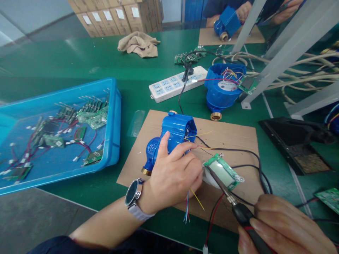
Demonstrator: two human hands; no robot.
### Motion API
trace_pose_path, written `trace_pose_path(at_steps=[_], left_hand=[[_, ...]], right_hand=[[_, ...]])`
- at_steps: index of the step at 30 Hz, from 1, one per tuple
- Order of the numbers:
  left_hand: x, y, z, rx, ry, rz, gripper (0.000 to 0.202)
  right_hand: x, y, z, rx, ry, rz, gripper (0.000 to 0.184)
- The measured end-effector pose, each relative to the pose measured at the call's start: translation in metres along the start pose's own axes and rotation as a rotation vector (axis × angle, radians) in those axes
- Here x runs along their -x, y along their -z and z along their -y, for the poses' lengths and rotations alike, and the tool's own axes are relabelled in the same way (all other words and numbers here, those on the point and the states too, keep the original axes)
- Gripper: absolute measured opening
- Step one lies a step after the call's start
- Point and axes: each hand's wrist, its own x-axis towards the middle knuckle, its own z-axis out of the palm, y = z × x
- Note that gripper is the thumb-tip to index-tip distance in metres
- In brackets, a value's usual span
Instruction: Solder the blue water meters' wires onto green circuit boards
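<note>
My left hand (176, 173), with a watch on its wrist, reaches across a blue water meter (176, 128), its little finger stretched against the housing. Its thumb and forefinger side meets the near edge of a green circuit board (221, 171) with a display, which appears pinched there; the fingertips are partly hidden. Thin wires (197, 199) hang below this hand, and others come out of the meter's opening. My right hand (286, 225) is closed round the handle of a soldering iron (243, 215). The iron's tip lies over the board's left edge.
Beneath the meter lies a cardboard sheet (140, 155). A blue tray (113, 123) of circuit boards stands left. Behind are a power strip (174, 84), another water meter (225, 88) and a cloth (139, 44). A soldering stand (296, 144) and metal posts (291, 46) are right. A co-worker's hands (243, 12) work opposite.
</note>
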Motion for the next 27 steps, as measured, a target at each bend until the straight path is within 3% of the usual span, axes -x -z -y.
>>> trace_pose_path(at_steps=[27], left_hand=[[-0.0001,0.0006,0.0002,-0.002,-0.005,0.016,0.017]], right_hand=[[-0.0041,0.0010,0.0006,0.023,0.043,0.032,0.021]])
